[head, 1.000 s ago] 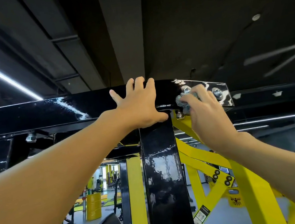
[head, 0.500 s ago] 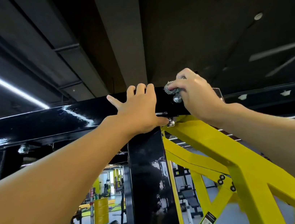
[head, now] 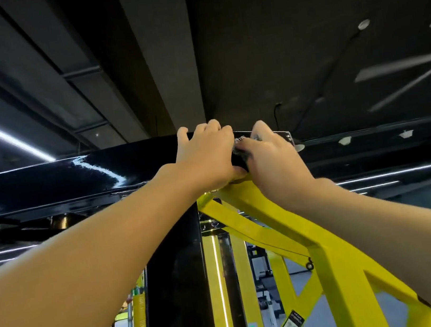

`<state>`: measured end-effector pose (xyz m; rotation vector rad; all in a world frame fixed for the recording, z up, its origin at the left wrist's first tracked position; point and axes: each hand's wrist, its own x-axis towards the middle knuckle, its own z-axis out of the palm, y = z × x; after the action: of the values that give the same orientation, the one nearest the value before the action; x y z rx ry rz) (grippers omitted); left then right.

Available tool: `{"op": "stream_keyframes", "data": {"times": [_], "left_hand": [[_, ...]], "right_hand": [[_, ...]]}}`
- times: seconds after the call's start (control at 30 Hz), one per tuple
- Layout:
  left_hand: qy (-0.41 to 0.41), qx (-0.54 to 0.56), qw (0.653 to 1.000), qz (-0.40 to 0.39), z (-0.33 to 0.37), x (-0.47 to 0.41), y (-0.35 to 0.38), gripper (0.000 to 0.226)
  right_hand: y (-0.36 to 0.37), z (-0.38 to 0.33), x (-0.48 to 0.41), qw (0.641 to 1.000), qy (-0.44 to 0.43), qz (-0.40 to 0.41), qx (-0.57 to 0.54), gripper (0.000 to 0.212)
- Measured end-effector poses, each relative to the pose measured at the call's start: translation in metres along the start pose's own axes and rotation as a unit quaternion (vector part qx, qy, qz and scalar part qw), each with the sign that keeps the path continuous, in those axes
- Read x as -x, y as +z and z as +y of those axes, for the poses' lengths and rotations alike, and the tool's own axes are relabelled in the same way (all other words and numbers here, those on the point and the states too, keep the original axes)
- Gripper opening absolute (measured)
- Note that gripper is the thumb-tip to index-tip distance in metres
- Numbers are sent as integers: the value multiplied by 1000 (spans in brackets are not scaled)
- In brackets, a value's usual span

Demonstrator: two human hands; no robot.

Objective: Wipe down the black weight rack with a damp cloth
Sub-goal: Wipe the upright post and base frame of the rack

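The right grip (head: 271, 155) is curled round a small wad of grey cloth (head: 239, 146) and presses it against the end of the black crossbeam (head: 72, 180). Only a speckled scrap of the cloth shows past the knuckles. Just beside it, the left grip (head: 207, 156) hooks its fingers over the beam's top edge with the thumb underneath, clamped on the steel like a brace.

The cloth looks soft, light and easily bunched, so it is probably best held as a wad under the fingertips and pressed flat to the paint. The rack itself is overhead, and its black upright (head: 176, 266) drops below the left wrist. It looks rigid and heavy and is unlikely to shift under pressure. The gloss finish is likely slick where wet, so the top edge seems the surer hold. Yellow braces (head: 273, 227) angle away beneath the right forearm
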<state>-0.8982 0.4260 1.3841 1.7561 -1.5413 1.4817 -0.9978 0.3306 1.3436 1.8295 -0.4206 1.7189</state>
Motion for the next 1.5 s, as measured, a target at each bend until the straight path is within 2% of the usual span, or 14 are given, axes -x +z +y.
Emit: {"op": "stream_keyframes", "data": {"times": [0.1,0.27,0.43,0.53,0.73,0.8,0.93,1.1,1.2,1.3,1.4,1.5], "left_hand": [[-10,6,1000,5,2,-4,0,67],[-21,-16,1000,-6,8,-7,2,69],[-21,-11,1000,-15,8,-6,0,82],[-25,-4,1000,-15,10,-7,-2,81],[-23,3,1000,-7,11,-1,-3,80],[-14,-4,1000,-2,12,2,-2,81],[12,-14,1000,-7,6,5,-2,89],[44,0,999,-9,-6,12,-8,87],[44,-5,999,-17,-12,20,-6,90],[49,6,998,-31,-17,24,-6,91],[32,59,997,-41,-15,25,-8,87],[1,187,982,-18,-9,37,-7,70]], "right_hand": [[-5,6,-20,1000,19,-11,-1,17],[-10,26,-30,997,77,-22,-9,28],[-12,49,-7,986,164,-12,-29,26],[-3,46,18,983,182,10,-22,28],[-4,21,24,961,273,-9,-43,25],[-7,7,31,964,263,-27,-36,23],[-11,-12,31,987,150,-54,-36,26],[-22,-17,-14,979,196,-62,-12,18],[-21,-23,-30,968,243,-54,-8,18],[-15,-32,-22,967,248,-51,-4,23],[-17,-42,3,973,220,-65,-38,22],[-25,-55,31,968,190,-95,-134,22]]}}
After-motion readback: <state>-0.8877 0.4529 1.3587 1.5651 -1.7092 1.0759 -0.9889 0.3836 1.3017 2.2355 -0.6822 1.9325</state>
